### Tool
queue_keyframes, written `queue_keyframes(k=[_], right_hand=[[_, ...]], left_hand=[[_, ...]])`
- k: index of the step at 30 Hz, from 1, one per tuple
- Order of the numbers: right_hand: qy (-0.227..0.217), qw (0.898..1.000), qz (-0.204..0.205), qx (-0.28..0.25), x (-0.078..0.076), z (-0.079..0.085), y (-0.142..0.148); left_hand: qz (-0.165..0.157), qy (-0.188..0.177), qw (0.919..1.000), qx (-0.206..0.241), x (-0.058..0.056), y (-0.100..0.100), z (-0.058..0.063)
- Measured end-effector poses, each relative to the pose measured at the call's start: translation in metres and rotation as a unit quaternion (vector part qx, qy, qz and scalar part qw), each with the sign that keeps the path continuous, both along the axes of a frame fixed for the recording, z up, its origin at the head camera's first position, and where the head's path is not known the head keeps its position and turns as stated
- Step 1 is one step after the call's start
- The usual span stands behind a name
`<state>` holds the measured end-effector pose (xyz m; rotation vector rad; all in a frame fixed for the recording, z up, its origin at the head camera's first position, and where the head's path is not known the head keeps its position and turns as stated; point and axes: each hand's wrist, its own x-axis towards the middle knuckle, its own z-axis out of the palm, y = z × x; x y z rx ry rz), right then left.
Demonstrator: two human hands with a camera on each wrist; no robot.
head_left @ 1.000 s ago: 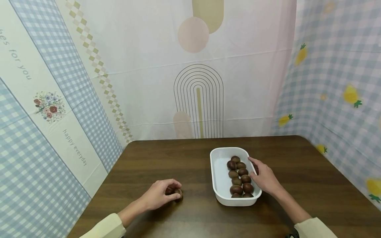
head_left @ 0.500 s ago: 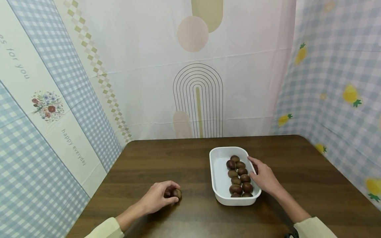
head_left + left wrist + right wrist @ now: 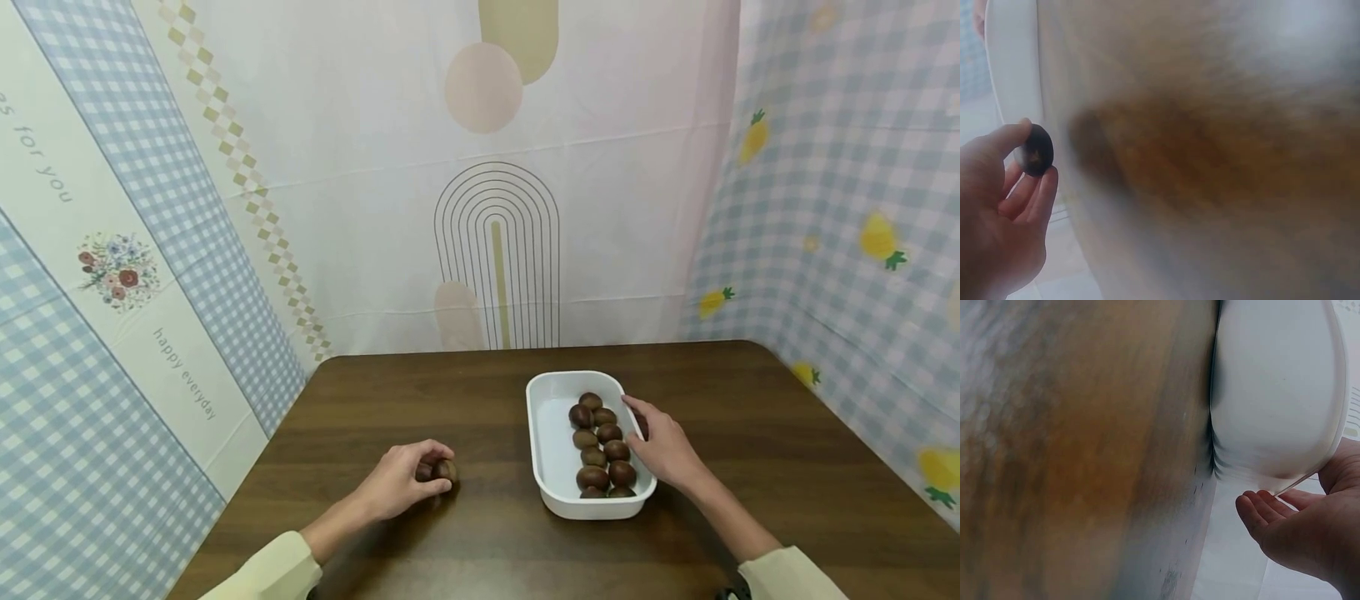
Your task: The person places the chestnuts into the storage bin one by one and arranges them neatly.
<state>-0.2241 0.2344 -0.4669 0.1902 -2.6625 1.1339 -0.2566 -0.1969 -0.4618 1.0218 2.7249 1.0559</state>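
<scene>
My left hand (image 3: 401,483) pinches a brown oval fruit (image 3: 447,472) over the table, left of the tray. The left wrist view shows that fruit (image 3: 1037,150) dark and smooth, between thumb and fingertips. A darker patch beside it in the head view is half hidden by the fingers; I cannot tell whether it is a second fruit. A white rectangular tray (image 3: 551,446) stands right of centre, with several brown fruits (image 3: 592,477) along its right side. On its right wall my right hand (image 3: 663,450) holds the rim, with fingers (image 3: 1250,509) curled near the outside.
The dark wooden table (image 3: 480,542) carries the tray. A white patterned cloth (image 3: 360,250) hangs behind its far edge. Checked cloths hang on the left (image 3: 90,392) and the right (image 3: 832,192).
My left hand has moved a little away from me with the fruit in its fingers. The right hand and the tray stay where they were.
</scene>
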Motion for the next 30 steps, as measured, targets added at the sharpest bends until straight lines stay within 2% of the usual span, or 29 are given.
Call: queue_keyframes(k=[9,19,25,30], right_hand=[[0.006,1.000,-0.001,0.000,0.000,-0.001,-0.001],[0.006,1.000,0.000,0.002,0.000,-0.002,-0.001],[0.002,1.000,-0.002,0.002,-0.001,-0.002,0.000],[-0.003,1.000,-0.002,0.002,0.000,-0.001,0.000]], left_hand=[[0.007,0.033,0.9994,0.005,-0.016,0.014,0.011],[0.004,0.037,0.9992,0.013,-0.029,0.043,0.031],[-0.014,0.063,0.9977,0.021,-0.036,0.068,0.040],[-0.042,0.076,0.9957,0.033,-0.038,0.087,0.043]])
